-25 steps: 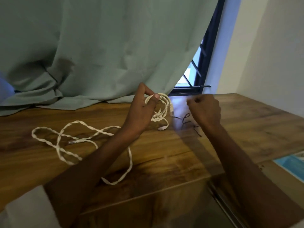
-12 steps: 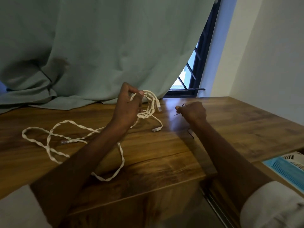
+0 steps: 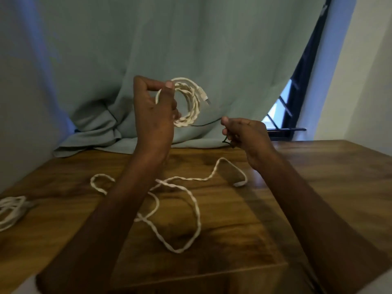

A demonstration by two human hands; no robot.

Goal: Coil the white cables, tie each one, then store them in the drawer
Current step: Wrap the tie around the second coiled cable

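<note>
I read no brand, label or writing anywhere in my view, and I make out no container on the table, so I have nothing to report inside one.

My left hand (image 3: pixel 156 112) is raised above the wooden table (image 3: pixel 318 177), thumb and forefinger pinching the rim of a coiled white cable (image 3: pixel 188 102). The coil hangs upright in front of the grey-green curtain (image 3: pixel 191 39), with its plug end (image 3: pixel 204 96) sticking out on the right side of the loop.

My right hand (image 3: pixel 244 132) sits lower and to the right, clear of the coil, fingers curled in with thumb and forefinger pinching a thin dark tie (image 3: pixel 228 141). A thin dark line runs from the coil's lower edge toward that hand; I cannot tell whether it is the same tie.

A second white cable (image 3: pixel 191 198) lies loose and uncoiled on the table between my forearms, looping back on itself, one end resting near my right wrist. At the far left edge of the table I see another white cable bundle (image 3: pixel 10 211), partly cut off by the frame.

Behind the curtain's right edge a dark window frame (image 3: pixel 297 92) shows, beside a pale wall (image 3: pixel 364 81).
</note>
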